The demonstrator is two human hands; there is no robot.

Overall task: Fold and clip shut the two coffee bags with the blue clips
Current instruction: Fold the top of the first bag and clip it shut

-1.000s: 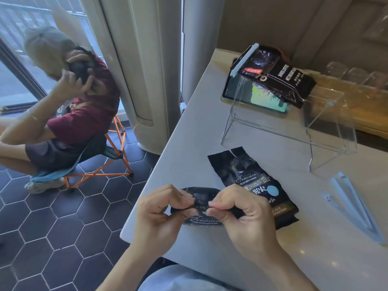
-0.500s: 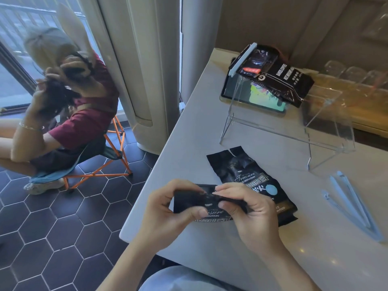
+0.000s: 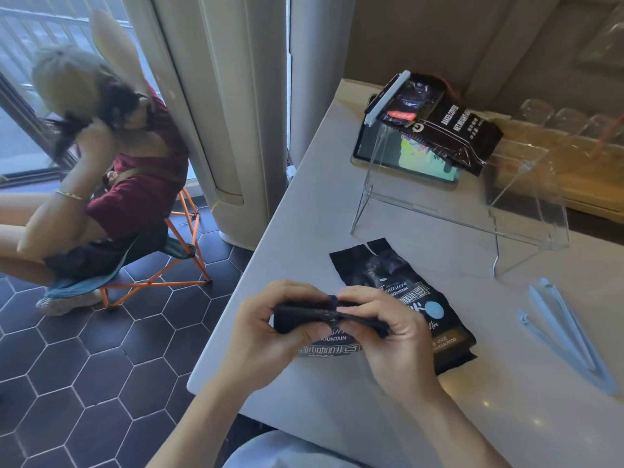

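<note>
**Black bag half hidden in both hands**

Black foil is pinched at its folded top between the left hand (image 3: 266, 332) and the right hand (image 3: 388, 336), both closed on the held coffee bag (image 3: 324, 342) just above the near edge of the pale bench (image 3: 439, 417). Fingers cover most of the fold, so its neatness cannot be judged; only part of the label shows below. Just behind the held bag and partly hidden by the right hand lies a second coffee bag (image 3: 388, 278), flat, its top open. To the right of that bag, well apart, rest the blue clips (image 3: 567, 336); their far ends blur together. Beyond, a clipped bag (image 3: 439, 119) sits on a clear stand (image 3: 472, 211).
</note>
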